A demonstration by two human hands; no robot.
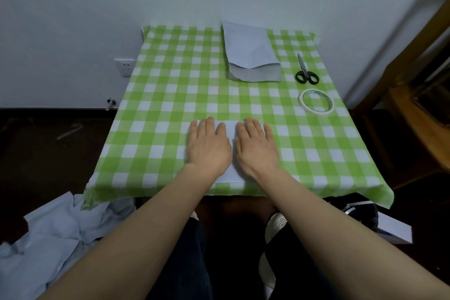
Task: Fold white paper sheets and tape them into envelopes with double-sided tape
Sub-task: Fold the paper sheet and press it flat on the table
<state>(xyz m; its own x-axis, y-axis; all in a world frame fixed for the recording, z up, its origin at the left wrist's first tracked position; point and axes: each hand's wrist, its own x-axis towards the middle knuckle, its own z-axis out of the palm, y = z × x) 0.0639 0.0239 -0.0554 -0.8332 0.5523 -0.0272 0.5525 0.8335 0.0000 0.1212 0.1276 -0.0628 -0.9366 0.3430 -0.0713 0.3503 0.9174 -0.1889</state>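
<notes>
Table [170, 85] in green checked cloth, far edge against the wall. Near edge, centre: white sheet [230, 129], pinned flat under left hand [208, 147] and right hand [256, 147]. Both hands released, palms down, fingers straight, side by side, grasping nothing. Fold state hard to tell under the palms. Probably the creasing step: line up edges first, then hold with one palm and sweep the other from the middle outward; press straight down to stop sliding on the cloth. Far side, right of centre: paper pack [250, 53], wrapper open at the near end, thick stack of sheets inside. Right of the hands, apart from the sheet: tape roll [303, 102], lying flat. Beyond it, just beside the pack: scissors [306, 75], blades closed, untouched.
</notes>
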